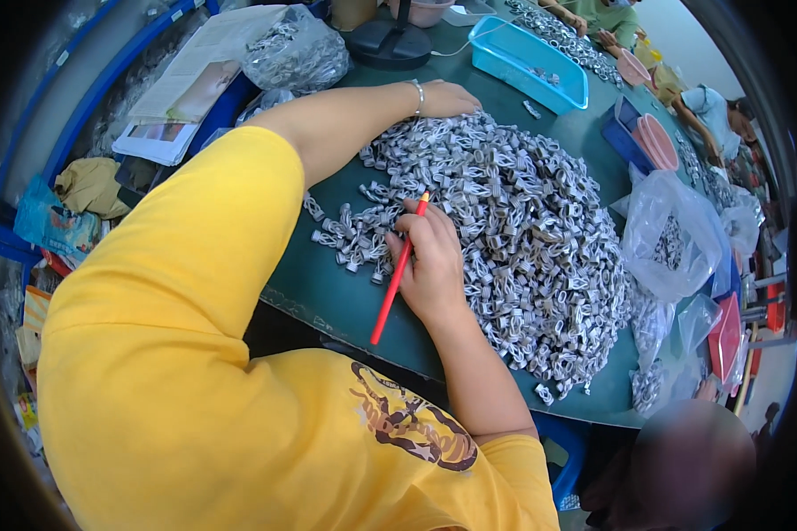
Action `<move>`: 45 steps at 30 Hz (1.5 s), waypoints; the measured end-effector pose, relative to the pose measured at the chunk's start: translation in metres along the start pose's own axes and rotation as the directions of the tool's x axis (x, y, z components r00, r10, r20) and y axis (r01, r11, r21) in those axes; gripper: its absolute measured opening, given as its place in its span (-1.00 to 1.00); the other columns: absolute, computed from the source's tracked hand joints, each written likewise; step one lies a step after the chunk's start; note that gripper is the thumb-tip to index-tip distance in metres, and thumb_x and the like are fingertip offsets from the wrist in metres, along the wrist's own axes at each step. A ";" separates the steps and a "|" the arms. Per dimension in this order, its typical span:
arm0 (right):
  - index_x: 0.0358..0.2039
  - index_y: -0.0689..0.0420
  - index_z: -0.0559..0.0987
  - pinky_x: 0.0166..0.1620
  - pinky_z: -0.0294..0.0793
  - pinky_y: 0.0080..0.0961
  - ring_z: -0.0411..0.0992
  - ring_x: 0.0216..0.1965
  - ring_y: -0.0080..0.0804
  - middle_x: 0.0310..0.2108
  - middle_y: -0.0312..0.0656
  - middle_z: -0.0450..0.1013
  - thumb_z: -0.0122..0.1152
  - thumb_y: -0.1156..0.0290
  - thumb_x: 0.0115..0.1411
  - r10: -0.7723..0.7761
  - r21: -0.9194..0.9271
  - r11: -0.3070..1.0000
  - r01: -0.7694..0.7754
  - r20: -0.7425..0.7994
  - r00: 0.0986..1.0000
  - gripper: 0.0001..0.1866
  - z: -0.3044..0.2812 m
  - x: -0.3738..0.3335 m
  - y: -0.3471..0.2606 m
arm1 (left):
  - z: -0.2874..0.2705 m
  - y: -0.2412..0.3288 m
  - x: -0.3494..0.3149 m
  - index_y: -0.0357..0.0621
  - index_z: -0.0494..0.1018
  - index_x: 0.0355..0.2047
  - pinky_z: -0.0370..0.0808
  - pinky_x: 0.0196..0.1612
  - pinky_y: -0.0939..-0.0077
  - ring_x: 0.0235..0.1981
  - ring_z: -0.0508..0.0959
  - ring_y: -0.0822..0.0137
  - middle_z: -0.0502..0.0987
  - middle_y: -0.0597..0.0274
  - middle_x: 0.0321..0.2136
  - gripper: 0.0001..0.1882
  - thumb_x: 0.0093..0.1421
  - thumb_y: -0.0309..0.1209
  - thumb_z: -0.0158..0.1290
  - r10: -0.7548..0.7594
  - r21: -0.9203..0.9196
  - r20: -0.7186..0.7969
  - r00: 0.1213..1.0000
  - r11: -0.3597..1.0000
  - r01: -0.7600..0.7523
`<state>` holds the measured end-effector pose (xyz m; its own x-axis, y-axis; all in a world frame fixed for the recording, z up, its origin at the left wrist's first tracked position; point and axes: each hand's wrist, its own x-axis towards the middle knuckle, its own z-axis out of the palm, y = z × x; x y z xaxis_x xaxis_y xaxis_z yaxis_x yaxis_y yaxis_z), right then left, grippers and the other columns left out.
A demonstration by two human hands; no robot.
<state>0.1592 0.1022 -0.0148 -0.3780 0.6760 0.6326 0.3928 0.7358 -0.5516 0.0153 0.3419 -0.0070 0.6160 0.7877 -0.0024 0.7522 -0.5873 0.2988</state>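
Observation:
A large heap of small silver-grey metal pieces with looped wire-like parts (540, 239) spreads over the green table. My left hand (448, 99) reaches round to the far left edge of this heap, its fingers stretched out and lying against the pieces. A bracelet sits on that wrist. At the heap's near left side, my right hand (436, 261) grips a red pencil (388, 305) slantwise, its pale tip pointing away from me. The right fingertips are close to a loose scatter of the same pieces (350, 237), and whether they touch any is hard to see.
Beyond the heap stands a light blue tray (531, 66). To the right are a clear plastic bag (673, 234) and pink baskets (655, 142). Papers (181, 88) and a filled bag (294, 49) lie at the left. Other people sit along the table.

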 end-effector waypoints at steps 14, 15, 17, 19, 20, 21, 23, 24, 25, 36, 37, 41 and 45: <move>-0.46 0.12 0.41 -0.28 0.25 -0.28 0.34 -0.16 -0.14 -0.34 -0.11 0.39 0.23 0.38 -0.13 -0.014 -0.160 0.987 0.024 0.061 0.998 -0.78 0.003 -0.005 -0.011 | 0.009 0.017 -0.085 -0.03 0.44 -0.14 0.27 0.04 0.50 0.04 0.28 0.21 0.35 0.20 0.00 -0.66 0.02 -0.46 -0.08 0.174 -0.039 -0.288 0.942 0.980 -0.194; -0.47 0.12 0.41 -0.30 0.25 -0.27 0.35 -0.19 -0.13 -0.37 -0.11 0.40 0.23 0.36 -0.12 -0.016 -0.152 0.988 0.022 0.045 0.999 -0.78 0.003 -0.004 -0.012 | 0.012 0.022 -0.091 -0.04 0.47 -0.22 0.27 0.03 0.53 0.02 0.29 0.25 0.35 0.22 -0.01 -0.70 -0.02 -0.47 -0.02 0.114 -0.083 -0.310 0.944 0.986 -0.146; -0.51 0.13 0.41 -0.34 0.26 -0.27 0.38 -0.29 -0.12 -0.45 -0.10 0.40 0.22 0.32 -0.07 -0.037 -0.131 0.991 0.036 -0.007 0.999 -0.79 0.002 -0.003 -0.010 | 0.016 0.030 -0.105 -0.03 0.48 -0.20 0.27 0.01 0.51 -0.02 0.31 0.23 0.35 0.24 -0.06 -0.69 -0.01 -0.43 -0.03 0.123 -0.205 -0.379 0.917 0.955 -0.213; -0.53 0.13 0.39 -0.41 0.27 -0.33 0.37 -0.40 -0.15 -0.53 -0.13 0.38 0.21 0.32 -0.04 -0.050 -0.090 0.995 0.046 -0.043 0.998 -0.80 0.003 -0.003 -0.009 | 0.009 0.049 -0.119 -0.18 0.42 -0.09 0.17 0.08 0.53 0.03 0.26 0.24 0.31 0.15 -0.05 -0.59 -0.01 -0.51 -0.10 0.012 -0.352 -0.316 0.949 0.927 -0.129; -0.54 0.13 0.39 -0.43 0.28 -0.34 0.37 -0.44 -0.16 -0.55 -0.14 0.37 0.20 0.32 -0.03 -0.052 -0.071 0.996 0.049 -0.046 0.998 -0.80 0.003 -0.003 -0.010 | 0.009 0.054 -0.126 -0.17 0.43 -0.11 0.14 0.10 0.51 0.03 0.26 0.23 0.31 0.16 -0.04 -0.61 0.01 -0.46 -0.12 -0.017 -0.419 -0.325 0.946 0.899 -0.127; -0.54 0.13 0.39 -0.43 0.28 -0.34 0.37 -0.44 -0.16 -0.55 -0.14 0.37 0.20 0.32 -0.03 -0.042 -0.068 0.997 0.038 -0.059 0.997 -0.80 0.003 -0.003 -0.011 | 0.010 0.054 -0.132 -0.16 0.44 -0.12 0.12 0.12 0.47 0.04 0.25 0.22 0.32 0.15 -0.04 -0.62 0.02 -0.43 -0.13 -0.010 -0.424 -0.328 0.945 0.895 -0.137; -0.52 0.13 0.38 -0.45 0.31 -0.34 0.36 -0.51 -0.16 -0.57 -0.16 0.38 0.23 0.41 -0.04 -0.059 -0.063 0.997 0.054 -0.070 0.996 -0.82 0.002 -0.003 -0.010 | 0.009 0.060 -0.141 -0.13 0.47 -0.15 0.08 0.13 0.40 0.04 0.25 0.20 0.34 0.15 -0.04 -0.64 0.05 -0.37 -0.14 0.010 -0.381 -0.329 0.944 0.913 -0.143; -0.52 0.13 0.38 -0.45 0.31 -0.34 0.36 -0.51 -0.16 -0.57 -0.16 0.38 0.23 0.41 -0.04 -0.052 -0.061 0.997 0.047 -0.080 0.995 -0.82 0.003 -0.003 -0.009 | 0.010 0.064 -0.147 -0.11 0.48 -0.17 0.05 0.14 0.37 0.04 0.25 0.20 0.35 0.15 -0.04 -0.65 0.06 -0.34 -0.15 0.023 -0.332 -0.323 0.946 0.933 -0.136; -0.54 0.13 0.38 -0.47 0.31 -0.32 0.35 -0.52 -0.17 -0.59 -0.15 0.35 0.22 0.38 -0.03 -0.059 -0.050 0.997 0.054 -0.107 0.993 -0.81 0.005 -0.003 -0.008 | 0.006 0.074 -0.153 -0.07 0.51 -0.20 0.02 0.14 0.35 0.03 0.26 0.21 0.36 0.16 -0.04 -0.67 0.08 -0.32 -0.16 0.000 -0.333 -0.318 0.948 0.936 -0.112; -0.51 0.14 0.41 -0.50 0.36 -0.40 0.35 -0.51 -0.20 -0.56 -0.16 0.33 0.26 0.42 -0.10 -0.161 0.072 0.980 0.187 -0.274 0.948 -0.81 -0.006 0.000 -0.012 | -0.013 0.118 -0.172 -0.20 0.51 -0.26 0.19 0.05 0.27 -0.03 0.34 0.10 0.46 0.11 -0.17 -0.72 0.08 -0.35 -0.08 0.114 -0.299 -0.374 0.921 0.925 -0.236; -0.50 0.14 0.42 -0.49 0.37 -0.41 0.36 -0.50 -0.21 -0.55 -0.17 0.34 0.27 0.43 -0.12 -0.167 0.082 0.977 0.197 -0.280 0.945 -0.80 -0.009 0.000 -0.011 | -0.027 0.127 -0.169 -0.21 0.51 -0.29 0.25 -0.01 0.32 -0.08 0.38 0.13 0.47 0.11 -0.20 -0.74 0.07 -0.38 -0.07 0.168 -0.117 -0.410 0.897 0.965 -0.234; -0.50 0.14 0.43 -0.49 0.37 -0.43 0.37 -0.49 -0.23 -0.53 -0.17 0.36 0.28 0.43 -0.13 -0.151 0.098 0.975 0.198 -0.361 0.920 -0.79 -0.010 0.001 -0.012 | -0.057 0.139 -0.152 -0.27 0.51 -0.41 0.38 -0.26 0.51 -0.33 0.47 0.27 0.49 0.10 -0.33 -0.87 -0.02 -0.54 0.04 0.150 -0.155 -0.490 0.859 0.954 -0.255; -0.46 0.14 0.42 -0.40 0.37 -0.43 0.36 -0.43 -0.21 -0.45 -0.17 0.35 0.26 0.47 -0.11 -0.097 0.078 0.986 0.149 -0.457 0.884 -0.80 -0.013 0.001 -0.004 | -0.065 0.156 -0.168 -0.23 0.38 -0.63 0.39 -0.36 0.31 -0.49 0.43 0.16 0.45 0.12 -0.45 -0.93 -0.15 -0.66 0.00 0.305 -0.014 -0.838 0.452 0.817 -0.577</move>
<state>0.1682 0.0995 -0.0044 0.0102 0.5080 0.8613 0.2655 0.8291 -0.4921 0.0139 0.1305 0.1019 0.3119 0.3326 0.8900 0.2554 -0.9316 0.2586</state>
